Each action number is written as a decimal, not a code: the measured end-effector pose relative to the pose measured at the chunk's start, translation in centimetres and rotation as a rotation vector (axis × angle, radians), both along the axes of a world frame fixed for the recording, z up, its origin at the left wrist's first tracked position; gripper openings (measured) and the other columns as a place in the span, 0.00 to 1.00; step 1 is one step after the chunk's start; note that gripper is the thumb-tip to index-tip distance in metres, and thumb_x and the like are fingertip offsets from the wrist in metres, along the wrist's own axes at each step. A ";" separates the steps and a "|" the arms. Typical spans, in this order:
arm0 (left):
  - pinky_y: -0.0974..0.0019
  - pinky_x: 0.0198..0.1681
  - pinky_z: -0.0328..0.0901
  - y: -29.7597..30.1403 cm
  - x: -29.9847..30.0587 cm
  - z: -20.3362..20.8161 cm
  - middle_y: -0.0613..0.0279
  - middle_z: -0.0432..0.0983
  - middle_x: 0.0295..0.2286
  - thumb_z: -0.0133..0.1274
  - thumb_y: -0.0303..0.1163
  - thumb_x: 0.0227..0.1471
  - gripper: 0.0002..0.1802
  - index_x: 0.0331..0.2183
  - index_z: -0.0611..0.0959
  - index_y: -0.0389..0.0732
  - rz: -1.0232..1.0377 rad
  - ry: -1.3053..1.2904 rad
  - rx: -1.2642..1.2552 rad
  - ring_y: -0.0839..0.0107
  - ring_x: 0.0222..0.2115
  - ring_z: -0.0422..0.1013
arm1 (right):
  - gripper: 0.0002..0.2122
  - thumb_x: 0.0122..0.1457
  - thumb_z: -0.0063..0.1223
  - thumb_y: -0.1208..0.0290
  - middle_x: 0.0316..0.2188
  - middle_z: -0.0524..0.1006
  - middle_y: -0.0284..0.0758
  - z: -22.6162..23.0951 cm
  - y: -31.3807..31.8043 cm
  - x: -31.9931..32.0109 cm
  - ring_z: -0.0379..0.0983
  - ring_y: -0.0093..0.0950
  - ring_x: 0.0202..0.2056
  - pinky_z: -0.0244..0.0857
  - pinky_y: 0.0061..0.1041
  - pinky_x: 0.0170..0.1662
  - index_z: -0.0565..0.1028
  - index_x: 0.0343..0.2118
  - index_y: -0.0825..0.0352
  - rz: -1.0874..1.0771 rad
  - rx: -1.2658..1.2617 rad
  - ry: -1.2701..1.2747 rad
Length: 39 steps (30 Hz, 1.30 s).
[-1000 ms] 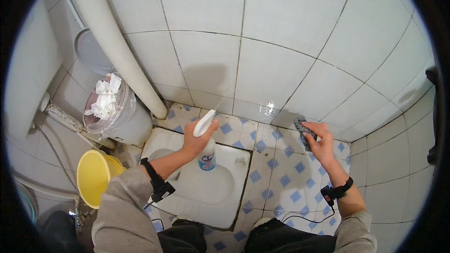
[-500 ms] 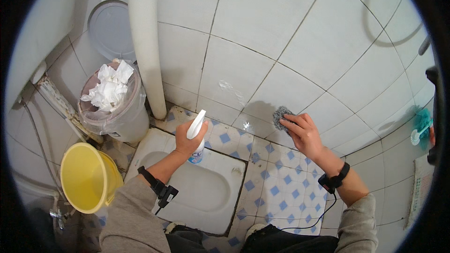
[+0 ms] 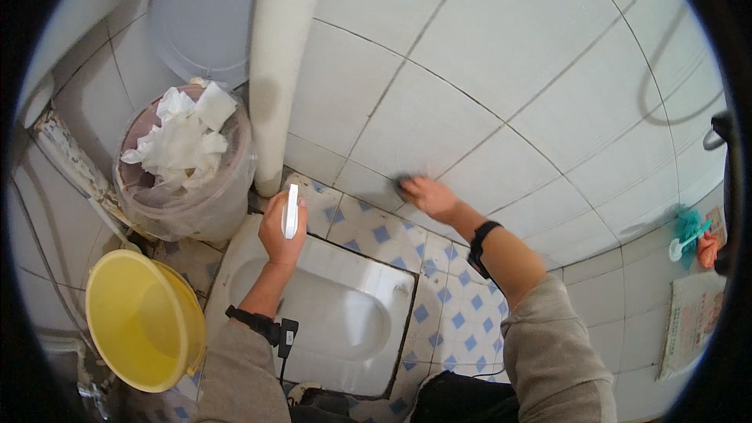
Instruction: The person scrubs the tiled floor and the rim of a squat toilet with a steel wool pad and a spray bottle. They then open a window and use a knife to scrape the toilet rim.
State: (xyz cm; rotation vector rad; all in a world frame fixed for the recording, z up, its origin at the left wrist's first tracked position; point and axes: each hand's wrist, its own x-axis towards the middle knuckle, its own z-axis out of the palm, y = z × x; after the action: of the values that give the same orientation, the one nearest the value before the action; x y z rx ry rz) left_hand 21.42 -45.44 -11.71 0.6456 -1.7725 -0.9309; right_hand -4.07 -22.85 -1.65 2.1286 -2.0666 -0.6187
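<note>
In my left hand is a white spray bottle, its trigger head pointing up and the rest of it hidden by the hand. It hangs over the far left rim of the white squat toilet. My right hand is closed on a dark grey scouring pad and presses it against the lower part of the white tiled wall, close to the floor. The fingers and pad are slightly blurred, and the hand covers part of the pad.
At the left stand a yellow bucket and a bin heaped with crumpled white paper. A grey round lid leans behind it beside a thick upright pipe. A brush and turquoise mesh hang at the right wall.
My right hand has moved the pad left along the wall, over where wet streaks showed. My left hand has shifted left with the bottle, which has turned. The whole view has shifted a little.
</note>
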 end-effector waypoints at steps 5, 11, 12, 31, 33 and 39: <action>0.56 0.42 0.70 -1.7 1.7 -1.5 0.51 0.80 0.34 0.59 0.29 0.49 0.10 0.36 0.82 0.38 0.004 0.015 0.018 0.49 0.36 0.76 | 0.15 0.56 0.52 0.70 0.46 0.73 0.39 1.3 1.1 -1.5 0.69 0.37 0.47 0.67 0.34 0.50 0.75 0.47 0.66 0.252 0.028 0.044; 0.58 0.37 0.70 -3.1 2.1 -3.0 0.53 0.80 0.30 0.54 0.22 0.47 0.11 0.36 0.83 0.37 0.042 0.011 -0.122 0.57 0.31 0.77 | 0.23 0.52 0.51 0.82 0.43 0.73 0.42 14.9 -13.0 -0.9 0.69 0.38 0.45 0.66 0.36 0.48 0.74 0.53 0.64 0.121 -1.058 0.185; 0.58 0.38 0.70 -3.4 2.2 -3.1 0.53 0.80 0.30 0.53 0.21 0.47 0.11 0.36 0.83 0.37 0.016 0.011 -0.137 0.56 0.31 0.77 | 0.23 0.50 0.52 0.83 0.42 0.74 0.41 14.2 -14.6 -0.2 0.70 0.37 0.43 0.65 0.36 0.48 0.76 0.51 0.61 0.201 -1.119 0.151; 0.47 0.60 0.58 -3.9 2.8 -4.5 0.64 0.82 0.26 0.55 0.23 0.45 0.08 0.33 0.82 0.40 -0.084 0.008 -0.068 0.63 0.30 0.78 | 0.19 0.45 0.57 0.83 0.44 0.79 0.36 19.5 -17.2 1.0 0.75 0.33 0.44 0.70 0.30 0.44 0.79 0.44 0.66 0.332 -1.241 0.309; 0.47 0.60 0.57 -3.9 2.7 -4.4 0.65 0.82 0.25 0.54 0.23 0.45 0.06 0.30 0.82 0.40 -0.086 0.017 -0.063 0.64 0.30 0.78 | 0.19 0.48 0.53 0.80 0.47 0.77 0.37 12.4 -17.8 1.2 0.74 0.33 0.46 0.71 0.28 0.47 0.77 0.47 0.68 0.364 -0.966 0.206; 0.48 0.58 0.59 -4.1 2.9 -4.6 0.64 0.80 0.23 0.54 0.21 0.45 0.04 0.27 0.80 0.40 -0.048 -0.010 -0.121 0.64 0.30 0.78 | 0.13 0.51 0.52 0.74 0.41 0.76 0.37 -2.7 -15.4 2.8 0.71 0.33 0.47 0.69 0.29 0.48 0.77 0.40 0.70 0.235 -0.066 0.077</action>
State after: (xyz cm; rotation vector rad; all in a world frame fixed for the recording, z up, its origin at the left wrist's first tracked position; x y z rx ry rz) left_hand 24.33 -49.52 -16.33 0.5340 -1.8445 -0.8467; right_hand -1.26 -38.24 -4.36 2.2268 -1.7390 -0.5824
